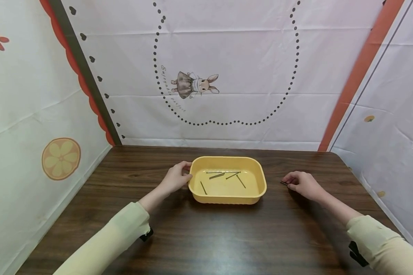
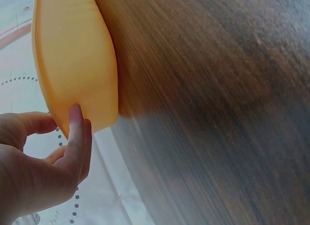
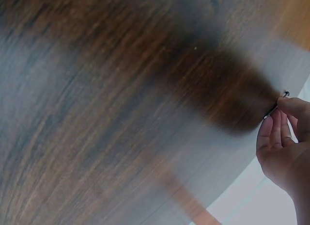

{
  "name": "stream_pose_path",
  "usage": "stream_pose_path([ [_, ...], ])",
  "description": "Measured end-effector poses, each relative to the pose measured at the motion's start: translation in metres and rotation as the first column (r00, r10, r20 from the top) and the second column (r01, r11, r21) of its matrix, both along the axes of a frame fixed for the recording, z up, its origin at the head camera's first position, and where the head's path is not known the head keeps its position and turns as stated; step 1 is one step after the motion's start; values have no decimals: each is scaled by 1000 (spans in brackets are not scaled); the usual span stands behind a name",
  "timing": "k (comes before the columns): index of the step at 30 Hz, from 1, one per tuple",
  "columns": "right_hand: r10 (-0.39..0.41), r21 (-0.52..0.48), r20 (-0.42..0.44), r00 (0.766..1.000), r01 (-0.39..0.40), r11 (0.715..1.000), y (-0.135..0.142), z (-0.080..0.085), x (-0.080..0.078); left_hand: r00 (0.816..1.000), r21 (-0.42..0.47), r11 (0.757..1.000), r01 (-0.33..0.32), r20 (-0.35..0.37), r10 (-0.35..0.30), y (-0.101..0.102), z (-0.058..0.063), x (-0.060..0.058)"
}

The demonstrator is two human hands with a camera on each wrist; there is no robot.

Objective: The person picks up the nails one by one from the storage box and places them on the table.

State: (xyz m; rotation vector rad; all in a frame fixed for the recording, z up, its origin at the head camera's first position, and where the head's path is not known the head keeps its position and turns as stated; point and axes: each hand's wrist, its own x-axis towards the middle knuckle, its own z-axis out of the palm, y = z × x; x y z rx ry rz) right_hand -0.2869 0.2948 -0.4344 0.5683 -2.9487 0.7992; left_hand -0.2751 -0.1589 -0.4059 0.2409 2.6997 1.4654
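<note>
A shallow yellow plastic tray (image 1: 227,199) stands on the table, with several long thin metal nails (image 1: 241,181) scattered on its bottom. At its left end my left hand (image 1: 174,177) pinches the rim; the left wrist view shows the thumb at the edge and fingertips (image 2: 76,113) against the outer wall. To the right of the tray, just over the tabletop, my right hand (image 1: 304,184) pinches a dark nail (image 3: 271,110) between thumb and fingers. One end of this nail, with a small head, sticks out past the thumb.
The dark brown wooden table (image 1: 206,236) runs back to a white printed cloth (image 1: 247,68) hanging behind it. More printed cloth (image 1: 20,114) hangs along the left side, and another cloth (image 1: 392,152) on the right.
</note>
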Motion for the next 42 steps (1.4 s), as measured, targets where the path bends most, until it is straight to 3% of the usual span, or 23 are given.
stream_pose_path([
  [9,-5,24,10,1000,5,1000,1,13,-2,1000,-17,1000,-10,-20,10,-1,-4,0],
  [22,51,84,-59,997,-45,995,-5,62,-14,1000,-7,1000,-5,-21,5,-3,-3,-2],
  [34,168,176,-100,981,-148,973,-42,113,-27,1000,-11,1000,-12,-20,12,-5,-3,1],
  [42,241,265,-96,966,-209,941,-68,128,-31,1000,-6,1000,-8,-11,8,-1,-3,1],
])
